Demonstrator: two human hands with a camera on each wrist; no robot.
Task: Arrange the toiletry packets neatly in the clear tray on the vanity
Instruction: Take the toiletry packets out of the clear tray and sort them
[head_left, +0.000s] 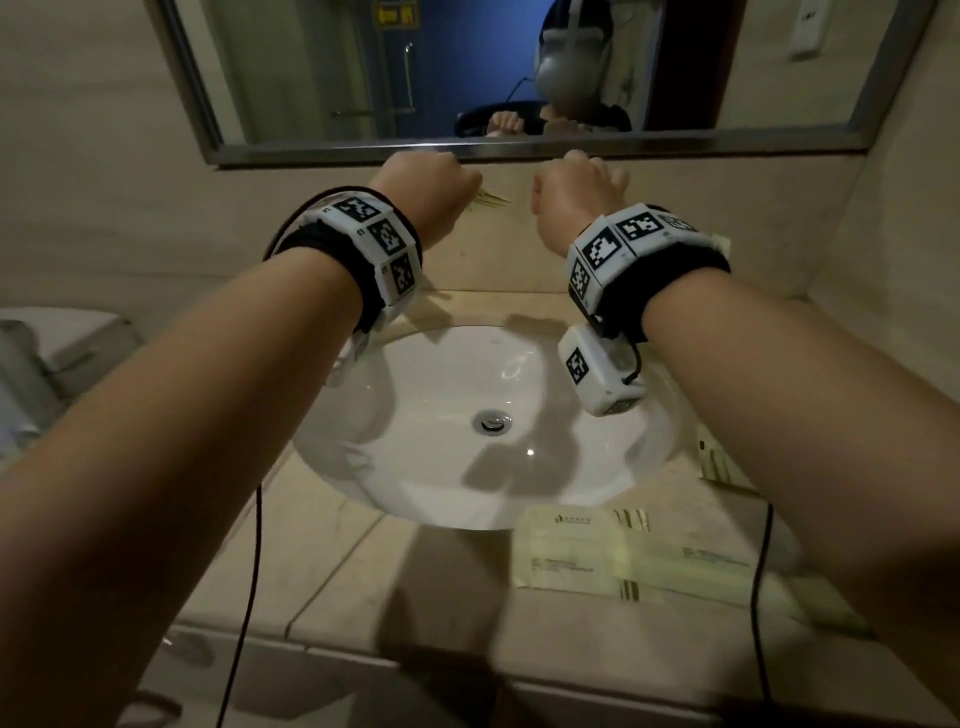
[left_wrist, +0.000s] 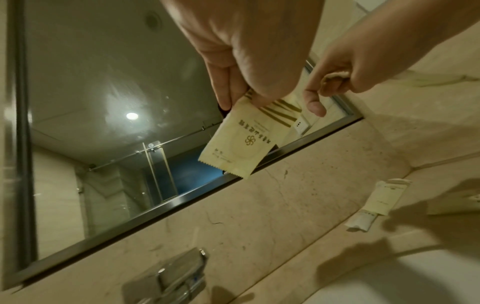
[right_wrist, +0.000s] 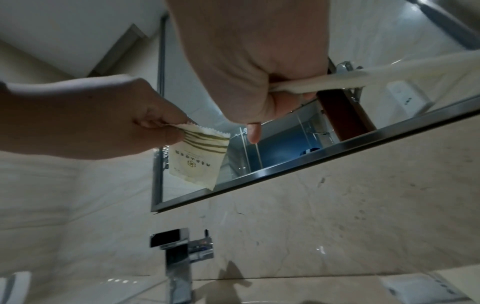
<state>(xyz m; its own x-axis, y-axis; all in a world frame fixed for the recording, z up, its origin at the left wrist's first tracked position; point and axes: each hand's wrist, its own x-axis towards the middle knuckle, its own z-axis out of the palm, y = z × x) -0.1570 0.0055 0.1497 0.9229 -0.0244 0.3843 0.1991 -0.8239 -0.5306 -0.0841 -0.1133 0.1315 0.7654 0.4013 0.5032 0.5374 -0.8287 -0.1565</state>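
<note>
Both hands are raised above the sink, close to the mirror's lower edge. My left hand (head_left: 467, 182) (left_wrist: 241, 100) pinches the striped top end of a small cream packet (left_wrist: 246, 139) (right_wrist: 197, 160) with a gold flower logo, so that it hangs down. Only the packet's striped corner (head_left: 488, 198) shows in the head view. My right hand (head_left: 587, 171) (right_wrist: 280, 90) is curled round a long cream packet (right_wrist: 337, 80) seen edge-on. More cream packets (head_left: 571, 551) (head_left: 722, 462) lie on the vanity's front right. I cannot make out the clear tray.
A white sink (head_left: 363, 467) lies below my wrists, with a chrome faucet (right_wrist: 179, 253) at the back wall. The framed mirror (head_left: 467, 153) is just beyond the hands. Another packet (left_wrist: 379, 199) and a small tube (left_wrist: 361, 221) lie at the counter's back. A toilet (head_left: 52, 338) stands left.
</note>
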